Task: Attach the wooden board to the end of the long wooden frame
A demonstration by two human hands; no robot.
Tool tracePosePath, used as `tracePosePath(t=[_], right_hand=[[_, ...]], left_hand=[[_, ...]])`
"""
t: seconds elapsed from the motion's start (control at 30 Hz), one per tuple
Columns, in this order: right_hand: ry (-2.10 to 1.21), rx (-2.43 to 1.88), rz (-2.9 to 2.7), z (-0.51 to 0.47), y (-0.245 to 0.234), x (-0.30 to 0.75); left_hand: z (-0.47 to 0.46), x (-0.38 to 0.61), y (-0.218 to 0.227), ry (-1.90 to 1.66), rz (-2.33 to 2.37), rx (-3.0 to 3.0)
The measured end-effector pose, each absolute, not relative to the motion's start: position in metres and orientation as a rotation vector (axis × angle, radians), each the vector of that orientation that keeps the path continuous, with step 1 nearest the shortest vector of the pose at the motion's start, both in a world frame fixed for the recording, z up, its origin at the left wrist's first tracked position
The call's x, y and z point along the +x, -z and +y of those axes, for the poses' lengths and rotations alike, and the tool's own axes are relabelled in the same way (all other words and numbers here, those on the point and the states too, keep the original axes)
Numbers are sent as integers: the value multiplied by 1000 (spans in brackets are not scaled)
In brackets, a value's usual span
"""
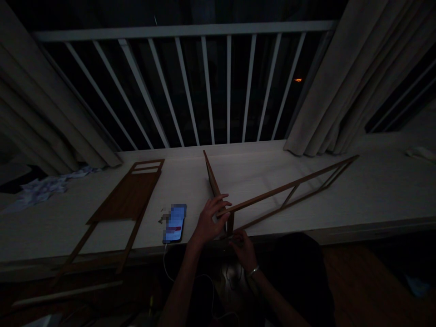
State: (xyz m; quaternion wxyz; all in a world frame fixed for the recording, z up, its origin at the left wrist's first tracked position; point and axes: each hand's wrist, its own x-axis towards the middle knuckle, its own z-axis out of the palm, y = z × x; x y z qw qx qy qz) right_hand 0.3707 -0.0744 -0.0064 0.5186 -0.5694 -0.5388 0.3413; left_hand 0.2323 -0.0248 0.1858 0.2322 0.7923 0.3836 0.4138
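The left hand (211,220) is held open, its fingers spread against a narrow brown wooden ladder-like frame (289,186) of two slim rails and thin crossbars. The right hand (242,249), ringed by a silver bangle (252,271), is closed on the frame's lower corner, though the grip is dimly seen. The frame is laid out toward 2 o'clock from the hands, while a slim upright brown wooden strip (211,175) is angled toward 12 o'clock from the same joint. A white charging cable (165,259) is looped up to a black slab-shaped smartphone (174,223) at 9 o'clock; its screen is pixelated, so nothing can be read. Small metallic bits (161,218) are seen just beside it. All of this is set on a pale wood-grained ledge (259,168). At 10 o'clock, a flat brown wood-grain panel with long slim rails (124,195) is laid across the ledge, and crumpled pale cloth (41,188) is seen beyond it. Farther off, a white slatted railing (184,31) is flanked by heavy pleated beige curtains (327,77).
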Motion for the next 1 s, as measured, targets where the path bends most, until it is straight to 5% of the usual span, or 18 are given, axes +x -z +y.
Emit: tracePosePath(t=[0.5,1.0], right_hand=[[-338,-1432,-2000,-86,0,377],[-656,-1395,-1690,-91,0,360]], left_hand=[[-25,233,-187,-1152,1042,2166],[-25,232,-187,-1148,1047,2167]])
